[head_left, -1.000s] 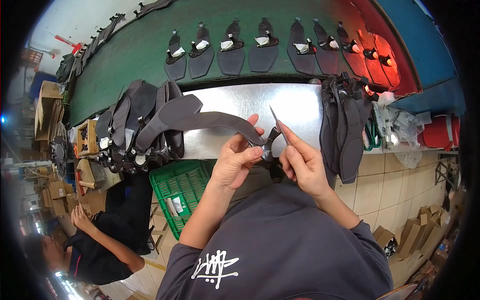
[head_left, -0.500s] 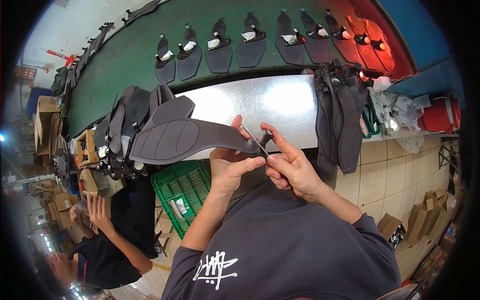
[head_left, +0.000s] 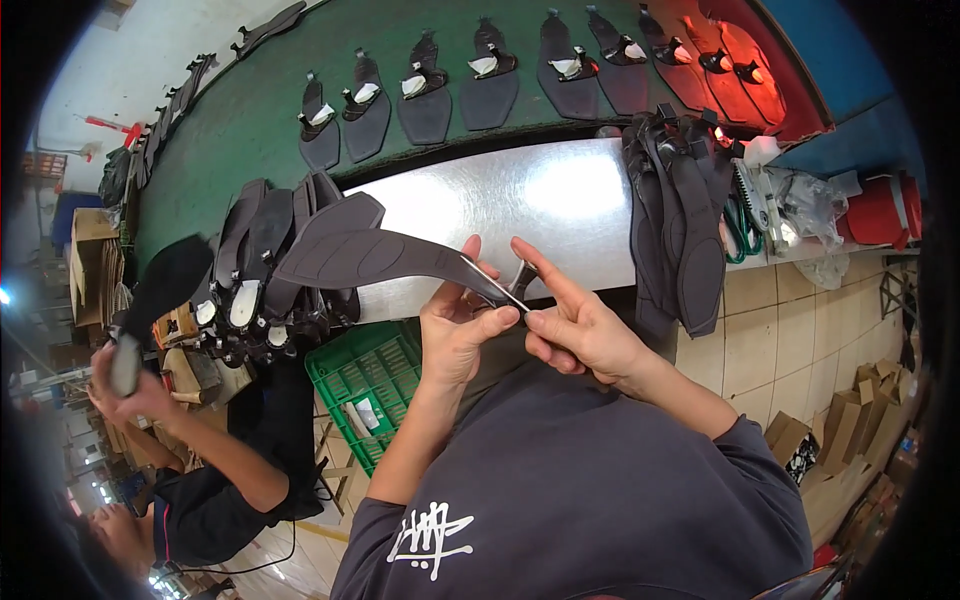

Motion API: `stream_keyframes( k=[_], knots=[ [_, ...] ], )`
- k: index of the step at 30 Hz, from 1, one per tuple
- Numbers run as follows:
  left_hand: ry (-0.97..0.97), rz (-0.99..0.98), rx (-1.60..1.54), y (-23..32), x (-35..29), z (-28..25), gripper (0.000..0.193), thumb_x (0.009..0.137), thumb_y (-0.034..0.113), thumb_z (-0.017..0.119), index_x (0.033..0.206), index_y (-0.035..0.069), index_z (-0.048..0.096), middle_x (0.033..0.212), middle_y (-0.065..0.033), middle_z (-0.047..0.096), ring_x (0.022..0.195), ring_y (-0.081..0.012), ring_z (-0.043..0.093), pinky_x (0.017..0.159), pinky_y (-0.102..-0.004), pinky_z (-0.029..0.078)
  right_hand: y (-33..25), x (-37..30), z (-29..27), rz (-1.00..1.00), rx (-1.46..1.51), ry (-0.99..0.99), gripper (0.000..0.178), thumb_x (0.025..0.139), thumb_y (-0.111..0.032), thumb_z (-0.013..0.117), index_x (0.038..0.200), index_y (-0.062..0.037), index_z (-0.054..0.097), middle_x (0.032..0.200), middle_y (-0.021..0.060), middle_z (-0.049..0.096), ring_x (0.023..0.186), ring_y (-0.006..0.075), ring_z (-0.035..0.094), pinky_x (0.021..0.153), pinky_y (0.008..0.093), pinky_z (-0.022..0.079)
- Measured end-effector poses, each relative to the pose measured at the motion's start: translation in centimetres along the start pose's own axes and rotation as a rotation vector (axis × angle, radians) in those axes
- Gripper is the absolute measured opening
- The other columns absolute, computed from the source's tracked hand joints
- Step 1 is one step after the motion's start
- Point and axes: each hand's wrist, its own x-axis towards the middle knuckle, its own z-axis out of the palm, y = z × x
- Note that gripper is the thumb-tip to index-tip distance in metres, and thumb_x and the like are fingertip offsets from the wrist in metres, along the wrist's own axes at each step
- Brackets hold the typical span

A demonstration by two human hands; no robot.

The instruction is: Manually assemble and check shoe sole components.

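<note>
My left hand (head_left: pixel 457 335) grips the narrow end of a dark grey sandal sole (head_left: pixel 375 258), whose broad end points left and tilts edge-on. In my right hand (head_left: pixel 585 335), thumb and bent fingers pinch a thin silver metal tool (head_left: pixel 510 298) while the index finger stretches out. The tool lies slantwise across the sole's narrow end; its exact kind I cannot make out. Between my hands a short black strap piece (head_left: pixel 523 279) stands up from that end. The fingers partly hide where tool, strap and sole meet.
Sole stacks lie left and right (head_left: pixel 685 230) on the shiny metal bench (head_left: pixel 590 200). Behind, a green conveyor belt (head_left: pixel 230 150) carries a row of soles with straps. Below left is a green crate (head_left: pixel 360 385). At left, a co-worker's hand (head_left: pixel 140 395) holds a sole.
The sole I hold has tilted more edge-on and its broad end has risen slightly. The metal tool lies flatter, its far tip further left. The co-worker now lifts a dark sole.
</note>
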Motion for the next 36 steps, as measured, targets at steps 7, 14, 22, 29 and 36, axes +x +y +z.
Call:
stream_keyframes(
  k=[7, 14, 22, 29, 36],
  knots=[
    [-0.007, 0.107, 0.166, 1.1, 0.4, -0.2, 0.084, 0.067, -0.011, 0.078, 0.141, 0.001, 0.04, 0.117, -0.0038, 0.054, 0.101, -0.0164, 0.059, 0.086, -0.0315, 0.052, 0.0, 1.4, 0.1, 0.026, 0.157, -0.001, 0.049, 0.099, -0.011, 0.045, 0.146, -0.0196, 0.034, 0.065, -0.0024, 0.045, 0.046, 0.0025, 0.034, 0.04, 0.0173, 0.027],
    [-0.023, 0.171, 0.361, 8.2, -1.0, -2.9, 0.063, 0.081, -0.005, 0.065, 0.139, -0.002, 0.041, 0.132, -0.013, 0.054, 0.108, -0.0213, 0.062, 0.09, -0.0321, 0.049, -1.3, 3.4, -0.1, -0.045, 0.184, -0.147, 0.051, 0.098, -0.017, 0.047, 0.146, -0.0063, 0.032, 0.062, 0.0, 0.044, 0.044, 0.0063, 0.037, 0.037, 0.0193, 0.028],
    [0.354, 0.459, 0.413, 25.7, -3.6, -13.4, 0.051, 0.08, 0.009, 0.043, 0.127, -0.011, 0.046, 0.118, -0.0234, 0.061, 0.1, -0.0301, 0.066, 0.09, -0.0358, 0.051, -3.1, 5.3, -1.9, -0.198, -0.017, 0.007, 0.046, 0.098, -0.015, 0.047, 0.142, -0.0059, 0.039, 0.061, 0.0007, 0.05, 0.042, 0.0047, 0.039, 0.035, 0.018, 0.028],
    [0.993, 0.786, 0.974, 30.2, -0.8, -21.3, 0.063, 0.089, 0.038, 0.062, 0.133, -0.006, 0.047, 0.131, -0.023, 0.054, 0.12, -0.0273, 0.053, 0.101, -0.0342, 0.04, -1.2, 7.2, -8.1, -0.477, -0.626, 0.489, 0.031, 0.096, -0.009, 0.048, 0.124, -0.0023, 0.056, 0.077, 0.0042, 0.056, 0.064, 0.0101, 0.051, 0.055, 0.0237, 0.042],
    [0.704, 0.493, 1.424, 26.2, 17.8, -16.7, 0.08, 0.075, 0.044, 0.071, 0.136, -0.001, 0.045, 0.123, -0.024, 0.059, 0.116, -0.0344, 0.057, 0.097, -0.0389, 0.045, -3.0, 9.3, -8.4, -0.736, -1.426, 0.738, 0.034, 0.082, 0.002, 0.053, 0.114, -0.0005, 0.062, 0.087, 0.016, 0.053, 0.083, 0.0336, 0.053, 0.075, 0.0415, 0.043]
  ],
)
